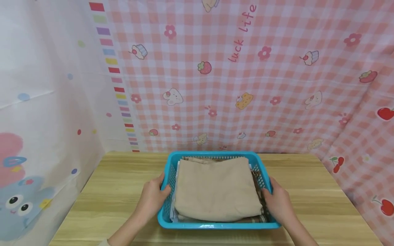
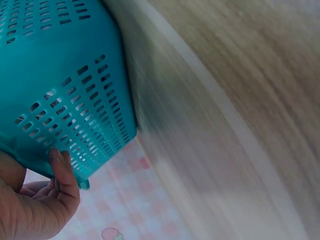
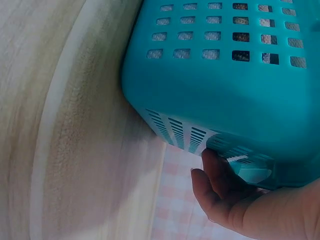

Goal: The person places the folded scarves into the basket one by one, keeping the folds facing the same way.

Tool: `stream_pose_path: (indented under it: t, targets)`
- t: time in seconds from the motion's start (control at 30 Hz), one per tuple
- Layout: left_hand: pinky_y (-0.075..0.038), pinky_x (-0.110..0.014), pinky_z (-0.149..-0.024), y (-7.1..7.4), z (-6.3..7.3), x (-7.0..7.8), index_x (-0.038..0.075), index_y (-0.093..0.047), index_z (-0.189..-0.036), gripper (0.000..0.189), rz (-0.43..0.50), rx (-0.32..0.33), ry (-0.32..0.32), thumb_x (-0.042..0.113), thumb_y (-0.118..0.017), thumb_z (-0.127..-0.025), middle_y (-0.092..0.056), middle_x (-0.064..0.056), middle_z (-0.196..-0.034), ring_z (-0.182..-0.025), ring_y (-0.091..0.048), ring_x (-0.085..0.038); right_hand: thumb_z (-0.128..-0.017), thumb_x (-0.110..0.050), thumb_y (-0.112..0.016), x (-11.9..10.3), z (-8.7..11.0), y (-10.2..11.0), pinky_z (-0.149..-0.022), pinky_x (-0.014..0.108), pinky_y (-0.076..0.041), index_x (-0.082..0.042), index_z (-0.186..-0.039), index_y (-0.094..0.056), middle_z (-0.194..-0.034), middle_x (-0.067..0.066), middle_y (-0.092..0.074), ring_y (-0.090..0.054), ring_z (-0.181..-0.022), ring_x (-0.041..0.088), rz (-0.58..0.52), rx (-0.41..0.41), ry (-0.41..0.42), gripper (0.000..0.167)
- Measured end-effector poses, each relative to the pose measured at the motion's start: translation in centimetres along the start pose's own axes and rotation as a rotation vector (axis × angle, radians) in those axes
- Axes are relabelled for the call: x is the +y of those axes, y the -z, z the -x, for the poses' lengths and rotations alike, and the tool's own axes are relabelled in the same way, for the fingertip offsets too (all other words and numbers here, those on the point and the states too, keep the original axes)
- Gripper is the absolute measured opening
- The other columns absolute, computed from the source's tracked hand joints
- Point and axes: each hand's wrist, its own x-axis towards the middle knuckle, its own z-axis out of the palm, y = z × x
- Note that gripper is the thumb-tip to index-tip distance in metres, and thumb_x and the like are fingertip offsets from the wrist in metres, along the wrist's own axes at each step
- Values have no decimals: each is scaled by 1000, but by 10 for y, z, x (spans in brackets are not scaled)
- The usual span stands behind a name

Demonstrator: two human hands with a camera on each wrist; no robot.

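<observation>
A blue plastic basket [image 1: 212,225] with slotted walls holds folded cloths, a beige one [image 1: 215,188] lying on top. At the basket's left rim, my left hand [image 1: 153,196] grips with the thumb over the edge and the fingers outside. My right hand [image 1: 278,201] holds the opposite rim in the same way. In the left wrist view, fingers of the left hand [image 2: 45,200] curl under the rim beside the slotted wall [image 2: 75,110]. The right wrist view has the right hand [image 3: 240,200] at the basket's side [image 3: 210,90], its thumb hidden.
Under the basket is a wood-grain table [image 1: 123,177]. Behind it hangs a pink checked cloth [image 1: 227,82] with printed flowers and cakes. A white printed curtain [image 1: 55,85] hangs to the left, and the checked cloth continues at the right.
</observation>
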Motion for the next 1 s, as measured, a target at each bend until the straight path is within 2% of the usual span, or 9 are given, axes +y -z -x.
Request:
stream_pose_path:
  t: [0.13, 0.4, 0.57, 0.7, 0.77, 0.83, 0.93, 1.0]
  targets:
    - [-58, -25, -53, -1, 2, 0, -15, -42, -150, 58, 7, -6, 10, 3, -63, -99, -58, -37, -136, -70, -72, -17, -107, -9, -51, 1, 2, 1, -76, 50, -61, 14, -154, -35, -124, 34, -65, -69, -106, 41, 17, -6, -5, 55]
    - [-57, -25, -52, -1, 7, 3, -15, -43, -149, 57, -7, -9, 10, 3, -63, -99, -62, -36, -132, -70, -71, -16, -105, -8, -53, 1, 6, 2, -80, 54, -59, 14, -152, -39, -123, 34, -66, -68, -108, 43, 50, 11, 7, 53]
    - [-58, -26, -54, 0, 8, 1, -14, -46, -148, 57, 7, 12, 12, 3, -64, -97, -70, -31, -121, -71, -72, -17, -105, -8, -55, -1, 6, 1, -79, 54, -59, 14, -151, -39, -120, 33, -66, -68, -106, 43, 70, 19, 14, 54]
    - [-56, -25, -51, 3, 8, -2, -14, -48, -147, 57, -20, 29, 11, 5, -66, -97, -75, -20, -99, -66, -69, -15, -105, -9, -55, -2, 7, 1, -79, 54, -59, 14, -152, -38, -119, 33, -67, -69, -106, 42, 71, -1, 21, 55]
    - [-51, -23, -49, 5, 8, -3, -13, -51, -146, 56, -46, 32, 10, 9, -68, -98, -71, -11, -82, -60, -63, -13, -106, -14, -56, -1, 6, 3, -82, 56, -58, 14, -152, -37, -123, 34, -66, -67, -109, 45, 87, -15, 25, 57]
    - [-46, -23, -47, 7, 9, -4, -12, -54, -144, 54, -82, 43, 0, 12, -69, -99, -64, -5, -73, -57, -56, -12, -108, -22, -56, 1, 6, 7, -87, 59, -56, 14, -154, -35, -130, 36, -62, -64, -116, 49, 106, -32, 25, 62]
    - [-41, -24, -47, 11, 11, -4, -10, -57, -142, 51, -119, 66, -11, 18, -69, -101, -57, -2, -71, -56, -49, -12, -110, -35, -53, 4, 5, 15, -91, 60, -55, 13, -156, -32, -139, 37, -56, -61, -120, 50, 125, -54, 31, 70]
    - [-42, -24, -47, 14, 12, -5, -9, -58, -142, 51, -140, 91, -29, 19, -69, -101, -60, -1, -76, -58, -51, -11, -111, -39, -50, 6, 3, 21, -92, 60, -55, 13, -156, -31, -141, 37, -55, -61, -120, 50, 121, -54, 55, 72]
